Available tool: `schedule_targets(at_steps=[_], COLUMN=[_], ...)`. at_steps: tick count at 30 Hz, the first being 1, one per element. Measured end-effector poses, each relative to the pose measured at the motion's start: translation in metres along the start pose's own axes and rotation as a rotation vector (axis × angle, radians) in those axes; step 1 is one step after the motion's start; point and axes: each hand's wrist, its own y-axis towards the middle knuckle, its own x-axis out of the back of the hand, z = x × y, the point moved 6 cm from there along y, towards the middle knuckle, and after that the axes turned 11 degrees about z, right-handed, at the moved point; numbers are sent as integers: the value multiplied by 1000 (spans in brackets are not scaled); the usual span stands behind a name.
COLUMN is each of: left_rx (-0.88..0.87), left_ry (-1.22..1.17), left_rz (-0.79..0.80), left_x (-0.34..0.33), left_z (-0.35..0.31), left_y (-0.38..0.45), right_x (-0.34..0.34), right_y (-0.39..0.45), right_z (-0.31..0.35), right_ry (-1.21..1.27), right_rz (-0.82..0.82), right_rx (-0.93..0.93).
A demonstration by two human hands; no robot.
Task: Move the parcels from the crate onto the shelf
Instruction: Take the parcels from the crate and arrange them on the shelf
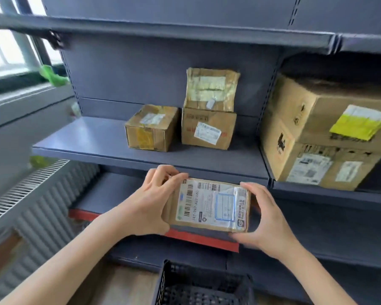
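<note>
The left hand grips the left end of a small cardboard parcel, fingers curled over its top edge and thumb under its lower corner. The right hand grips the right end, thumb along the bottom edge and fingers wrapped behind. The parcel is held in the air, label facing the camera, just below the front lip of the grey shelf and above the black plastic crate, which sits on the floor at the bottom of the view; what the crate holds cannot be made out.

On that shelf, behind and above the held parcel, stand 3 cardboard boxes: a low taped box, just right of it a labelled box, and a crumpled box stacked on the labelled one. In the bay to the right of the shelf, 2 larger cartons are stacked, the upper one bearing a yellow label. Left of the shelf is a ribbed radiator under a window.
</note>
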Motion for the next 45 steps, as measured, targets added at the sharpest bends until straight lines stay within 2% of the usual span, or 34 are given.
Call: schedule_targets(at_steps=[2, 4, 8, 11, 14, 17, 21, 26, 35, 41, 45], left_rx=[7, 23, 190, 248, 155, 69, 43, 25, -57, -75, -54], left_ry=[8, -100, -722, -1072, -1319, -1446, -1498, -1540, -1463, -1390, -1372], left_rz=[-34, -115, -409, -328, -273, -309, -418, -428, -232, -150, -154], left_x=[10, 18, 8, -33, -47, -43, -38, -34, -7, -2, -8], left_z=[0, 7, 34, 27, 3, -10, -12, -3, 20, 23, 24], left_y=[0, 0, -2, 5, 14, 25, 33, 33, 25, 18, 16], right_x=[9, 17, 27, 17, 1, -15, -27, -34, -23, -18, -27], right_y=[1, 1, 5, 11, 16, 20, 20, 20, 23, 39, 44], right_z=[10, 16, 18, 22, 31, 37, 42, 42, 38, 48, 48], right_ry=[-20, -24, 34, 65, 105, 180, 233, 277, 504, 498, 519], right_rz=[-39, -97, -276, -373, -475, -540, -620, -552, -248, -154, -142], right_rx=[22, 21, -32, -64, -61, -65, -85, -53, -53, 34, 53])
